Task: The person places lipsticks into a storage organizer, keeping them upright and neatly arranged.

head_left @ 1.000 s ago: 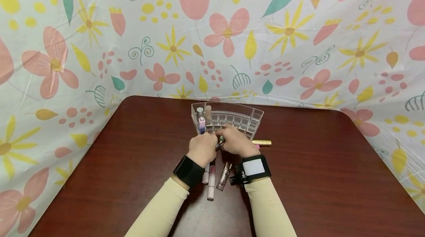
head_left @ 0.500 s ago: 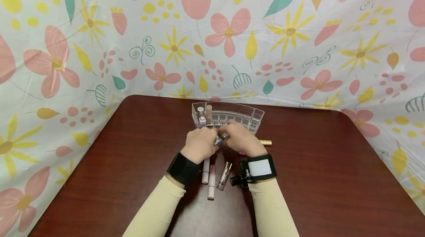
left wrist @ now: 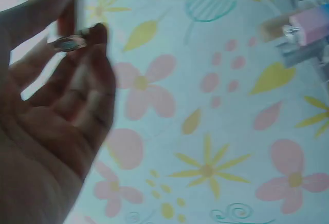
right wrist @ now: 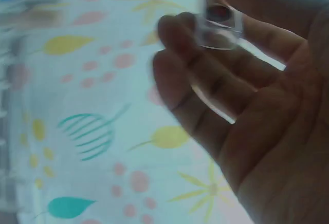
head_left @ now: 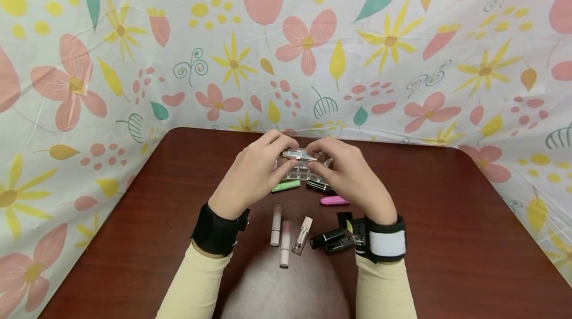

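Clear tube with a printed label, head view: lies roughly level between both hands, raised off the desk, in front of part of the clear organizer. Left hand pinches one end between thumb and fingers; right hand pinches the other end, same way. Green tube and black-and-gold tube lie just on the near side of the organizer; pink tube below the right hand. Nearer: two pale pink tubes side by side, then a see-through tube with pale cap, then black tubes by the right wristband, partly hidden.

Left wrist view: thumb and fingers on the tube, which points upward here, blurred; its lower end shows near the fingertips. Lilac item at upper right, floral cloth behind.

Right wrist view: tube's see-through end, dark red inside, sticks out by the fingers; other fingers loosely bent. Organizer blurry at left edge.
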Demonstrator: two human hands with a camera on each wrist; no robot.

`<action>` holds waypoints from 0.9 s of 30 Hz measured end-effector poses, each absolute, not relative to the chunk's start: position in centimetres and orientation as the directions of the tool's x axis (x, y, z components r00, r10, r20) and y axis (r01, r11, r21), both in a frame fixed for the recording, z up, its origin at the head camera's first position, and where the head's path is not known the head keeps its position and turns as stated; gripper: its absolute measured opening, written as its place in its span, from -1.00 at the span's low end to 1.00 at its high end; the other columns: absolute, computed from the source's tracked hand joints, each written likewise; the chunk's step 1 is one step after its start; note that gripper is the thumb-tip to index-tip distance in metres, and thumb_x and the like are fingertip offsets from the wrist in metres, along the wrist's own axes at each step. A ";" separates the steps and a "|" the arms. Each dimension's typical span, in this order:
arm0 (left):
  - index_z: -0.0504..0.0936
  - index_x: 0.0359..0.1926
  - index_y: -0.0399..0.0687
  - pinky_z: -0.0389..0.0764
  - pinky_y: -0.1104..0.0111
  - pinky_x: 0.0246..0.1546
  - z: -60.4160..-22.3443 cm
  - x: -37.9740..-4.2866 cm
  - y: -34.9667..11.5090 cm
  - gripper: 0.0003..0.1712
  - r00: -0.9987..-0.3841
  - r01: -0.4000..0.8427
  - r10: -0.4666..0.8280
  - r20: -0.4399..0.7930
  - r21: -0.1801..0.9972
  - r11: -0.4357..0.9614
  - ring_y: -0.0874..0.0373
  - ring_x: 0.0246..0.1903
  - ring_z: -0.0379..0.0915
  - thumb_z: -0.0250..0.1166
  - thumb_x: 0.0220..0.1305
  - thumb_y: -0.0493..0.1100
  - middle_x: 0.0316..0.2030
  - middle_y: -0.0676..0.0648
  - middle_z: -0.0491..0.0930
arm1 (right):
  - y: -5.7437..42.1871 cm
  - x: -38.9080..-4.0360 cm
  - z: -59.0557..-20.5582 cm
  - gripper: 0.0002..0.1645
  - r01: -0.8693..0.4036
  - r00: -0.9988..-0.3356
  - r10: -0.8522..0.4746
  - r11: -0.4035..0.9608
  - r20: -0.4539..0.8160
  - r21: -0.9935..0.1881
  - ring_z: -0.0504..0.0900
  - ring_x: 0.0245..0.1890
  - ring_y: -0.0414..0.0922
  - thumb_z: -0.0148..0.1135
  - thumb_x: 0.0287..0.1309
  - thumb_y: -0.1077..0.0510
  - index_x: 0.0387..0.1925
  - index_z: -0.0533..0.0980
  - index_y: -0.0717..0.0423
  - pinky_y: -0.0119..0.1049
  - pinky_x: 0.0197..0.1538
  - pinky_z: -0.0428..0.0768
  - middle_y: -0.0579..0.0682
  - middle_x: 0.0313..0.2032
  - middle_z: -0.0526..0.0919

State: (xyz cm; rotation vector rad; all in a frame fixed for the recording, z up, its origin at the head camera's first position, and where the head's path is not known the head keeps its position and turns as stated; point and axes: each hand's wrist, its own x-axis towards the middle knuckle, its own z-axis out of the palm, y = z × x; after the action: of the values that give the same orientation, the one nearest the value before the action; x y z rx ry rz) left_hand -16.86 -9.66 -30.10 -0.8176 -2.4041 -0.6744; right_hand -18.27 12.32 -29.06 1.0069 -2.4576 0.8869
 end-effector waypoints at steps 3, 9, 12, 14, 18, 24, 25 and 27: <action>0.63 0.06 -0.01 0.53 0.43 -0.27 -29.0 -16.0 -9.4 -0.71 -0.592 0.735 0.404 0.698 0.261 0.626 0.22 -0.28 0.50 0.39 0.35 -0.11 -0.06 0.06 0.59 | 13.1 -16.9 -27.8 -0.69 -0.761 -0.642 -0.448 0.467 0.622 -0.449 0.61 -0.32 -0.28 0.43 0.16 0.34 -0.06 0.66 0.07 -0.41 -0.26 0.63 -0.08 -0.19 0.73; 0.67 0.06 -0.11 0.49 0.47 -0.31 -27.4 -14.3 -9.0 -0.70 -0.445 0.839 0.355 0.822 0.244 0.486 0.23 -0.32 0.44 0.38 0.35 -0.13 -0.06 0.00 0.65 | 13.5 -14.7 -26.1 -0.56 -0.807 -0.581 -0.391 0.163 0.714 -0.568 0.59 -0.41 -0.27 0.38 0.06 0.54 -0.01 0.67 0.22 -0.47 -0.36 0.58 0.00 -0.16 0.74; 0.68 0.05 -0.14 0.51 0.47 -0.33 -27.0 -13.7 -8.8 -0.69 -0.402 0.866 0.326 0.856 0.240 0.438 0.25 -0.32 0.45 0.42 0.31 -0.17 -0.06 -0.03 0.66 | 13.5 -13.9 -25.6 -0.55 -0.795 -0.575 -0.380 0.050 0.724 -0.605 0.62 -0.45 -0.23 0.35 0.03 0.60 0.00 0.65 0.33 -0.43 -0.39 0.61 0.03 -0.16 0.75; 0.69 0.04 -0.15 0.52 0.48 -0.33 -26.8 -13.4 -8.7 -0.68 -0.379 0.878 0.309 0.872 0.233 0.418 0.24 -0.30 0.47 0.44 0.28 -0.19 -0.07 -0.05 0.67 | 13.4 -13.4 -25.4 -0.54 -0.790 -0.573 -0.370 0.015 0.731 -0.612 0.63 -0.48 -0.23 0.35 0.01 0.62 0.00 0.64 0.37 -0.42 -0.41 0.63 0.03 -0.16 0.76; 0.70 0.02 -0.17 0.52 0.47 -0.34 -26.6 -13.2 -8.6 -0.67 -0.340 0.893 0.276 0.899 0.217 0.394 0.24 -0.30 0.48 0.47 0.24 -0.21 -0.09 -0.07 0.68 | 13.3 -13.0 -25.1 -0.54 -0.794 -0.563 -0.350 -0.024 0.749 -0.608 0.67 -0.49 -0.22 0.34 -0.02 0.65 -0.02 0.63 0.42 -0.40 -0.41 0.66 0.03 -0.16 0.77; 0.71 0.01 -0.19 0.52 0.48 -0.34 -26.5 -13.0 -8.3 -0.65 -0.308 0.910 0.242 0.920 0.211 0.356 0.25 -0.35 0.49 0.49 0.21 -0.21 -0.13 -0.08 0.69 | 13.1 -12.8 -24.9 -0.60 -0.817 -0.531 -0.324 -0.051 0.783 -0.575 0.69 -0.47 -0.25 0.36 0.03 0.59 -0.03 0.63 0.46 -0.44 -0.37 0.67 0.01 -0.18 0.78; 0.71 0.01 -0.20 0.53 0.50 -0.34 -26.5 -13.0 -8.2 -0.65 -0.305 0.913 0.240 0.922 0.211 0.349 0.26 -0.38 0.49 0.50 0.20 -0.21 -0.14 -0.08 0.69 | 13.1 -12.7 -24.8 -0.62 -0.817 -0.530 -0.321 -0.054 0.784 -0.574 0.70 -0.45 -0.25 0.36 0.06 0.56 -0.02 0.63 0.46 -0.44 -0.35 0.67 0.01 -0.18 0.78; 0.71 0.00 -0.21 0.54 0.52 -0.34 -26.4 -13.0 -8.2 -0.63 -0.297 0.919 0.236 0.925 0.209 0.335 0.26 -0.41 0.49 0.52 0.17 -0.23 -0.16 -0.09 0.69 | 13.1 -12.6 -24.8 -0.65 -0.818 -0.528 -0.319 -0.060 0.787 -0.573 0.70 -0.41 -0.25 0.36 0.12 0.50 -0.02 0.63 0.46 -0.46 -0.32 0.67 0.00 -0.19 0.78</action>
State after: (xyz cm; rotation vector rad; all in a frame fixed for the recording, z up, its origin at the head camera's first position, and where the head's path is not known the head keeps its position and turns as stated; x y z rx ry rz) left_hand -12.96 -8.16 -26.37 -1.0348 -1.7453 -1.0052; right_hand -12.55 13.13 -24.76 1.2107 -1.8067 1.6176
